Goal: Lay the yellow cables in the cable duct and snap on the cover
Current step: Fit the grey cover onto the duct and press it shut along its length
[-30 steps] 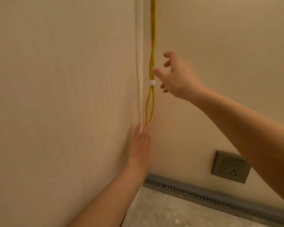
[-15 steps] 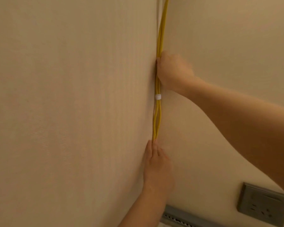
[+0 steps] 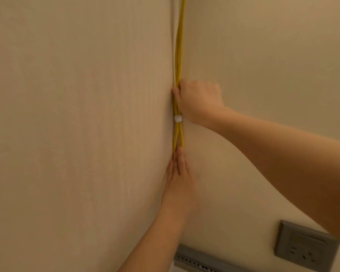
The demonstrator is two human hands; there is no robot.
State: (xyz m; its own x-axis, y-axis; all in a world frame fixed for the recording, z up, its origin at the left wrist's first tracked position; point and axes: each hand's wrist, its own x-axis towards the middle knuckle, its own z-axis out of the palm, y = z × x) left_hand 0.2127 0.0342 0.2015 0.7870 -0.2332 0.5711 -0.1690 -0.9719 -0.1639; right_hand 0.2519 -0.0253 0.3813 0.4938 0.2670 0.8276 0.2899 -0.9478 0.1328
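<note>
Beige walls meet at an inside corner, and down that corner run the thin yellow cables point(image 3: 180, 46), bound by a small white plastic tie point(image 3: 178, 118). Just left of them, higher up, a pale edge shows that looks like the narrow white cable duct point(image 3: 173, 46). Above the tie, the right hand point(image 3: 198, 101) has its fingers curled and its thumb round the cables, gripping them against the corner. Below, the left hand point(image 3: 180, 179) lies flat, fingers straight and together, tips touching the cables' lower end. Low on the right wall sits a grey rectangular wall socket point(image 3: 305, 250); a grey perforated strip point(image 3: 196, 261) runs along the floor. I judge the laying only partly done: the cables are being pressed in, no cover is in view, and snapping it on is left.
</note>
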